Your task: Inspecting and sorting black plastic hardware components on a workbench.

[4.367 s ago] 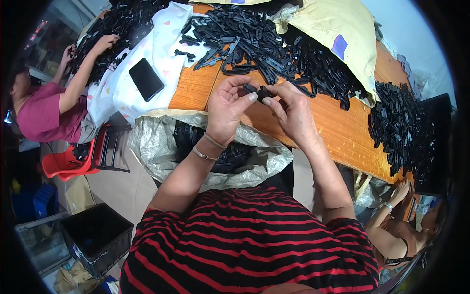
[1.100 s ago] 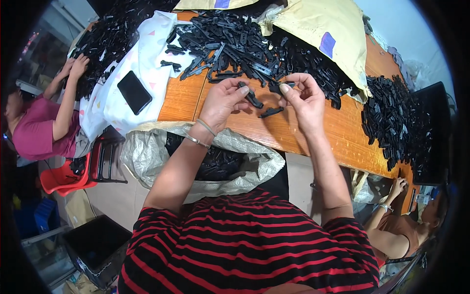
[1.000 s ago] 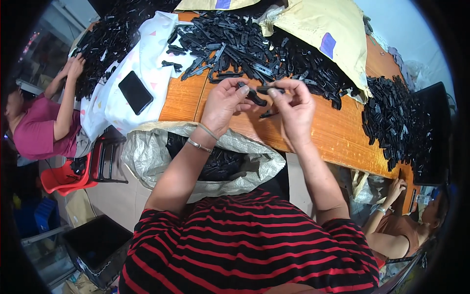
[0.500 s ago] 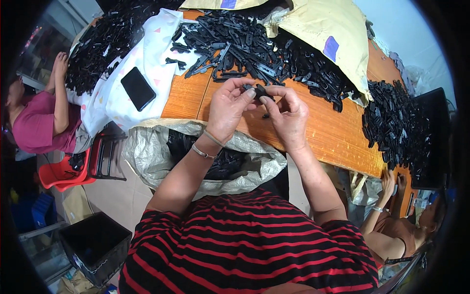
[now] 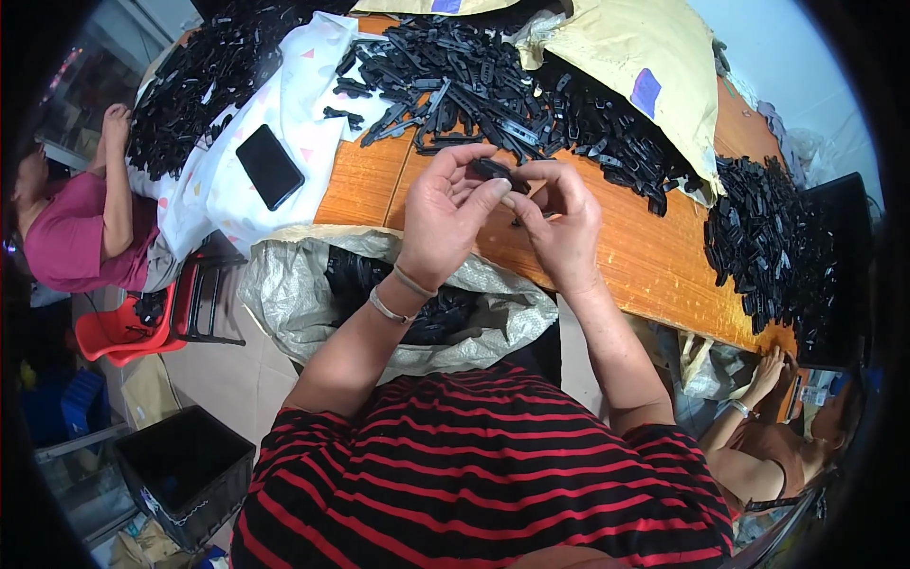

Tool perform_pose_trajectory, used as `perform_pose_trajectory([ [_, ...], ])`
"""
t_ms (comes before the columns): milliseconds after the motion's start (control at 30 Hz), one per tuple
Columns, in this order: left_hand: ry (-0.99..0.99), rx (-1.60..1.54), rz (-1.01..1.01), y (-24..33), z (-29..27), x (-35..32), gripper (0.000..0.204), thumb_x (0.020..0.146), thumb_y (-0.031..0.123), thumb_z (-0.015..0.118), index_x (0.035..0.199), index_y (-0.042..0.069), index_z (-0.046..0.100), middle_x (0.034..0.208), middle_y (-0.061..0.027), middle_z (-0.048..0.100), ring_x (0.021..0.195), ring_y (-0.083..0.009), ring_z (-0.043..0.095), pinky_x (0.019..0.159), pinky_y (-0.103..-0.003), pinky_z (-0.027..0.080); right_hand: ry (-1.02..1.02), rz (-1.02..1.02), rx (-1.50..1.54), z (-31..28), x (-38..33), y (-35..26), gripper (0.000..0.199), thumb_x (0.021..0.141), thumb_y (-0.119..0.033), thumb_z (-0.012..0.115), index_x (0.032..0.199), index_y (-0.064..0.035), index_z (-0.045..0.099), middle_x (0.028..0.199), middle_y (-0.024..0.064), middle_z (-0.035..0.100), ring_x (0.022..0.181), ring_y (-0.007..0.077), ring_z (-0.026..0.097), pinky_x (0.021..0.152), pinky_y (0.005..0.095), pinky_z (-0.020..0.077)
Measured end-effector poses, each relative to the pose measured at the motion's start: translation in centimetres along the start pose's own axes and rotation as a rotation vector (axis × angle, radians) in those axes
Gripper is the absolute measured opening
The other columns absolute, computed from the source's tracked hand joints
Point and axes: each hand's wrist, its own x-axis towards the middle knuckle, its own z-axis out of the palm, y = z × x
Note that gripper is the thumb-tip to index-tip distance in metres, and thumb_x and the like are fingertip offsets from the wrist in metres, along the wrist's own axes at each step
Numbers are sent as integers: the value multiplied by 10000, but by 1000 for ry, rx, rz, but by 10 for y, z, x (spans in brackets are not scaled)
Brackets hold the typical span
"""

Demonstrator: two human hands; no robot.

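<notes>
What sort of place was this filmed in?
Probably a workshop: black plastic-looking parts lie heaped on a wooden table, an open woven sack is at its edge, and a magenta-shirted co-worker is at left.

A dark phone (image 5: 270,168) lies on a patterned white sheet (image 5: 305,90).

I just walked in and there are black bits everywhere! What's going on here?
Someone in a striped shirt is working with small parts at a wooden table. The left hand holds a small black piece; the right hand is right up beside it, but its grip is partly hidden. A big pile of black pieces lies beyond the hands, and an open sack sits below the table's edge. A phone lies on a white cloth.
</notes>
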Motion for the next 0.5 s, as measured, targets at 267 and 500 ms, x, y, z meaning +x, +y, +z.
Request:
perform_pose_trajectory([
  [267, -43, 238, 144, 10, -4, -10, 328, 882, -57, 610, 1199, -43, 528, 1039, -84, 637, 931, -101, 622, 831, -224, 510, -170, 123, 39, 1, -4, 6, 296, 839, -98, 728, 1072, 3, 575, 920, 46, 622, 613, 57, 573, 511, 209, 470],
  [500, 35, 103, 166, 9, 4, -17, 291, 864, -46, 632, 1145, -24, 558, 968, -51, 637, 865, -101, 634, 787, -226, 520, -111, 100, 115, 8, -7, 8, 235, 843, -94, 716, 1006, 0, 575, 809, 35, 615, 623, 73, 583, 528, 215, 470],
])
